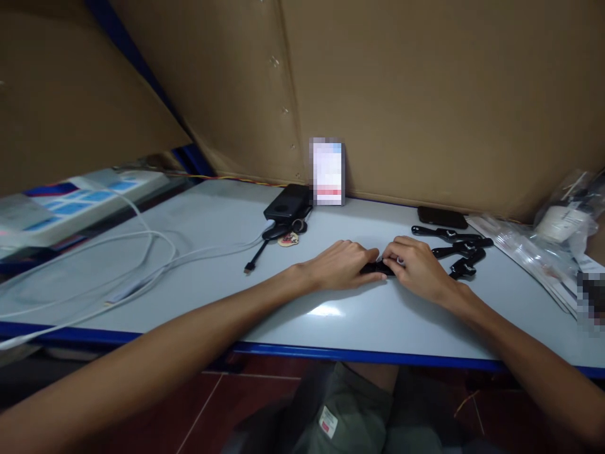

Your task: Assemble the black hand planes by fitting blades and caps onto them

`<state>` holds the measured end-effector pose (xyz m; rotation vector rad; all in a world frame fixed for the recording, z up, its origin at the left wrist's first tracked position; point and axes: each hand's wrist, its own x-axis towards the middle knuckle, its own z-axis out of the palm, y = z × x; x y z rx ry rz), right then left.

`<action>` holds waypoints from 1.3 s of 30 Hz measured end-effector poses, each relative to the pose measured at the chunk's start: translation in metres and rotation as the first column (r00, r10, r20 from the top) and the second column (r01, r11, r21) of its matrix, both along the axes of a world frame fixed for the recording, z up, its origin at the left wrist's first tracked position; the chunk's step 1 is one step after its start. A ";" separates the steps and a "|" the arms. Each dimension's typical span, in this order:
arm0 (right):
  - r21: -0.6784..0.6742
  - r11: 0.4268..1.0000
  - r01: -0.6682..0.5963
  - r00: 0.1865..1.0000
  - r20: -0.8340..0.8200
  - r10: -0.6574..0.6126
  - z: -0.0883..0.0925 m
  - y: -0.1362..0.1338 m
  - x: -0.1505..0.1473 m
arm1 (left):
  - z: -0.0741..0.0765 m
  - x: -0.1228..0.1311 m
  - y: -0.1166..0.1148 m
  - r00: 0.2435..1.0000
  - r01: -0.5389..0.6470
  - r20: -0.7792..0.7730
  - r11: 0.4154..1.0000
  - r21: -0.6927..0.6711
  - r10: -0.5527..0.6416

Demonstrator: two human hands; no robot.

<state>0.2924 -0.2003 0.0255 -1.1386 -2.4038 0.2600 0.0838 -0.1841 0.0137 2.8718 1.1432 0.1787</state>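
My left hand (345,263) lies on the table, its thumb and fingers closed around a long glossy black piece (385,270), much of it hidden by the hands. My right hand (413,265) meets it from the right, fingertips pinched together at the top of that piece. What lies between those fingertips is too small to make out. Just beyond my right hand lie several similar glossy black strap-like pieces (466,247), each with a wider, shaped middle; some overlap.
A lit phone (328,173) leans on the cardboard wall beside a black box (287,203) with a short cable (255,255). White cables (161,265) loop across the left. A dark phone (442,217) and clear plastic bags (524,252) lie at right. The table's blue edge (331,353) runs in front.
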 end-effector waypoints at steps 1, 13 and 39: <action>-0.055 0.998 0.039 0.998 -0.037 -0.041 0.001 0.000 -0.002 | 0.000 0.000 0.000 1.000 0.003 0.003 1.000 -0.002 -0.003; -0.139 0.983 0.121 0.986 -0.094 -0.135 0.000 0.007 0.009 | -0.001 0.000 0.001 0.999 -0.033 -0.019 0.999 -0.025 0.033; 0.150 0.988 0.036 0.947 0.310 -0.082 -0.003 -0.009 0.000 | -0.002 0.001 0.000 1.000 -0.018 -0.010 1.000 -0.008 0.018</action>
